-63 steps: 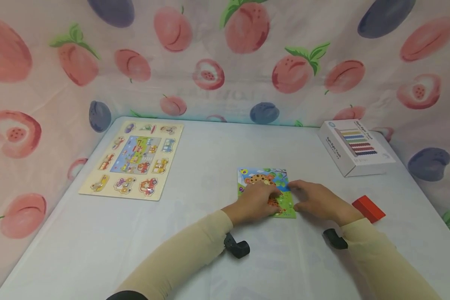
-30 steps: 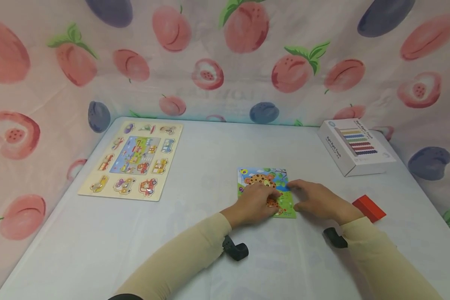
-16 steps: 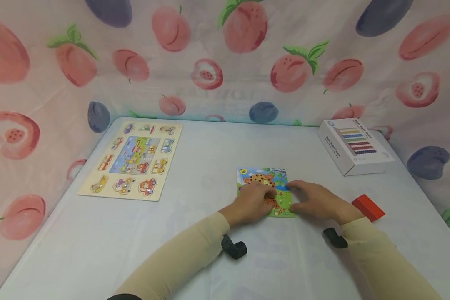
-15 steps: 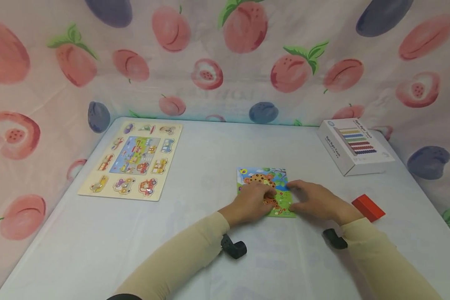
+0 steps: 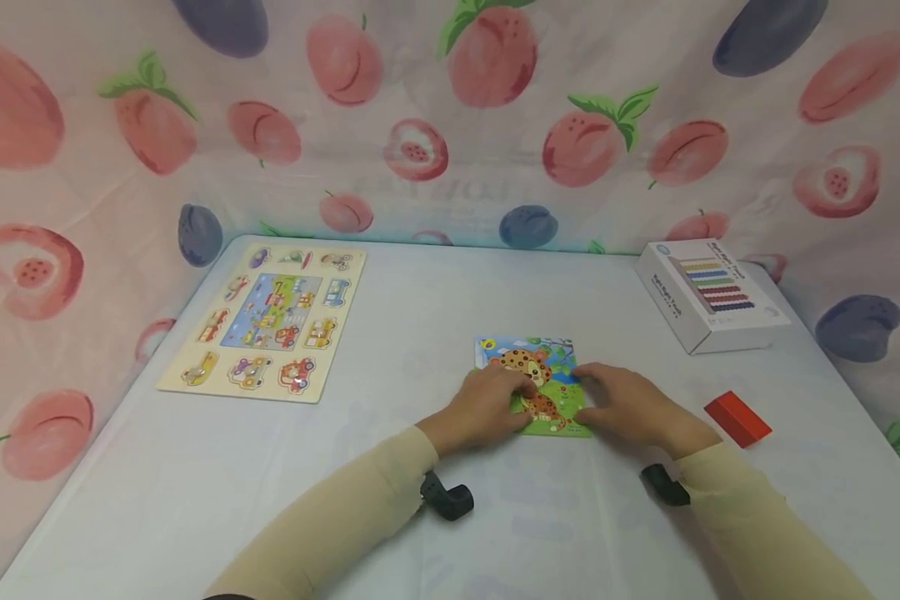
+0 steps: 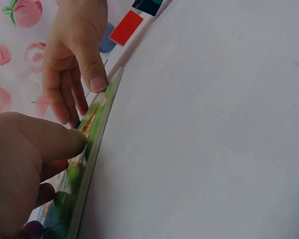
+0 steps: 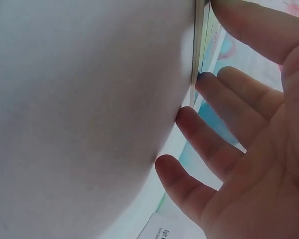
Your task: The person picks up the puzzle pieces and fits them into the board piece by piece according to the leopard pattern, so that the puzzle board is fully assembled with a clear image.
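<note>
A small square leopard picture board [image 5: 562, 396] lies flat on the table, its thin layered edge visible in both wrist views. My left hand [image 5: 483, 408] is over its left half, with thumb [image 6: 72, 144] and fingers touching the picture and covering part of it. At the right edge is my right hand [image 5: 633, 408], with index finger and thumb spread apart along the side. In the right wrist view its fingers [image 7: 209, 142] are extended and slightly bent, fingertips down at the tabletop by the board's edge.
A peg puzzle board with vehicle pieces [image 5: 330, 287] lies at the back left. A white box [image 5: 675, 308] stands at the back right. The red block [image 5: 737, 418] sits right of my right hand. Behind the table hangs a peach-print cloth [image 5: 285, 192].
My left hand has slid left across the leopard board, uncovering more of the picture. The right hand has barely moved and stays at the right edge. The board lies in the same place.
</note>
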Demonstrator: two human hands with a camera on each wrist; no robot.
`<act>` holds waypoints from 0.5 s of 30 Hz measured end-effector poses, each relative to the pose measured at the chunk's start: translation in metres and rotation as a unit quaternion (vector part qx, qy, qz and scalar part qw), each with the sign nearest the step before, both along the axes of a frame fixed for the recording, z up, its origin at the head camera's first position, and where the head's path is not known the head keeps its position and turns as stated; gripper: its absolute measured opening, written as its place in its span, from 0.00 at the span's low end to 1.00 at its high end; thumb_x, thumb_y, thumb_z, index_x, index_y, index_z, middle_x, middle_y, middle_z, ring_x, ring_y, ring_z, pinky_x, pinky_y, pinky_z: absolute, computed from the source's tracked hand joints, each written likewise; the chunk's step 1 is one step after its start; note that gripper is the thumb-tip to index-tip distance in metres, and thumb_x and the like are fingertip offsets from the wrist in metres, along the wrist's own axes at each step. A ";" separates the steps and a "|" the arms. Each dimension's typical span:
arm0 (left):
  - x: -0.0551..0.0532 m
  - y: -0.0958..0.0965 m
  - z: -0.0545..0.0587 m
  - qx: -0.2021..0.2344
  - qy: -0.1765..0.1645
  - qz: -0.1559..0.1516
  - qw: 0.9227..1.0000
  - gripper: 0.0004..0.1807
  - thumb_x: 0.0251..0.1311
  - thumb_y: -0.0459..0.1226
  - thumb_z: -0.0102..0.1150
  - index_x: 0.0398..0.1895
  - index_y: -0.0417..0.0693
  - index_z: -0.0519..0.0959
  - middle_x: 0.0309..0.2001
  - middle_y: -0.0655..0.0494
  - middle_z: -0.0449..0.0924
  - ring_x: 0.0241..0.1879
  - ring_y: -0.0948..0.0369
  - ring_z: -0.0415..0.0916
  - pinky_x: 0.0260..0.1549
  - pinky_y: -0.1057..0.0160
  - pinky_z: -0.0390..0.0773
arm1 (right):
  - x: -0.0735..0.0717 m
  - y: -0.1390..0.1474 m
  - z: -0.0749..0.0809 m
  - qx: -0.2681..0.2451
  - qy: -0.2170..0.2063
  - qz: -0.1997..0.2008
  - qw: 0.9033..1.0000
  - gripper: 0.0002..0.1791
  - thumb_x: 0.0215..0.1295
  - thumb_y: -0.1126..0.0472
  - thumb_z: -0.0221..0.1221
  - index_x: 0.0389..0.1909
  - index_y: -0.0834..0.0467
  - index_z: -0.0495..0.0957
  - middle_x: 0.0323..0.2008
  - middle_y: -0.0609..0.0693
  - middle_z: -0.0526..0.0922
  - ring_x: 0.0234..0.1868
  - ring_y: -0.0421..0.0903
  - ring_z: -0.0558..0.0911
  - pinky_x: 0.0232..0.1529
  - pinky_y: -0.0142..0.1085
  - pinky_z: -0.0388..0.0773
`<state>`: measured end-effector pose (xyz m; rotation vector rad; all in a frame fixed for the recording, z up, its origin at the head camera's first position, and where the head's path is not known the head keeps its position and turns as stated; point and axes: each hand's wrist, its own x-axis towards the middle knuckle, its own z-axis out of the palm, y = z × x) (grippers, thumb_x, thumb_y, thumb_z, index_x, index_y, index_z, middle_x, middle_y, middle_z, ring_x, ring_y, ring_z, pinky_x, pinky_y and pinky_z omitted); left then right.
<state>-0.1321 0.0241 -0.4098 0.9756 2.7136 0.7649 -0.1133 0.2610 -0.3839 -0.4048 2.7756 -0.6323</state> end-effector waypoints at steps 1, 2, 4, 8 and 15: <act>0.001 -0.002 0.000 -0.003 0.000 0.000 1.000 0.17 0.60 0.44 0.68 0.53 0.52 0.83 0.49 0.63 0.82 0.52 0.61 0.73 0.55 0.55 0.70 | 0.000 0.000 0.000 0.000 0.000 0.001 1.000 0.36 0.60 0.54 0.69 0.66 0.66 0.70 0.65 0.66 0.72 0.67 0.67 0.66 0.65 0.62 0.61; 0.002 -0.004 0.001 -0.006 -0.001 0.000 1.000 0.18 0.60 0.43 0.67 0.53 0.52 0.83 0.50 0.62 0.82 0.52 0.61 0.73 0.55 0.54 0.71 | 0.001 0.001 -0.001 0.001 -0.001 0.001 1.000 0.36 0.61 0.54 0.69 0.66 0.66 0.70 0.65 0.66 0.72 0.67 0.67 0.66 0.65 0.62 0.61; 0.003 -0.009 0.002 -0.009 -0.001 0.000 1.000 0.19 0.60 0.42 0.67 0.55 0.51 0.83 0.51 0.61 0.82 0.53 0.59 0.73 0.55 0.54 0.71 | 0.002 0.002 -0.001 0.003 -0.006 0.000 1.000 0.36 0.61 0.53 0.68 0.67 0.65 0.70 0.66 0.65 0.71 0.68 0.67 0.66 0.65 0.62 0.61; 0.006 -0.021 0.005 -0.006 -0.006 0.002 1.000 0.22 0.61 0.42 0.66 0.59 0.49 0.80 0.54 0.57 0.81 0.58 0.56 0.72 0.58 0.52 0.69 | 0.005 0.005 0.002 0.006 -0.017 -0.007 1.000 0.36 0.64 0.51 0.66 0.68 0.62 0.69 0.67 0.64 0.70 0.69 0.67 0.65 0.65 0.63 0.61; 0.003 -0.050 0.025 -0.019 -0.003 0.025 0.999 0.31 0.62 0.47 0.67 0.66 0.44 0.74 0.62 0.51 0.76 0.64 0.52 0.69 0.63 0.49 0.67 | 0.014 0.012 0.017 0.009 -0.024 -0.024 0.999 0.28 0.73 0.55 0.55 0.71 0.61 0.67 0.68 0.64 0.69 0.69 0.67 0.65 0.63 0.64 0.63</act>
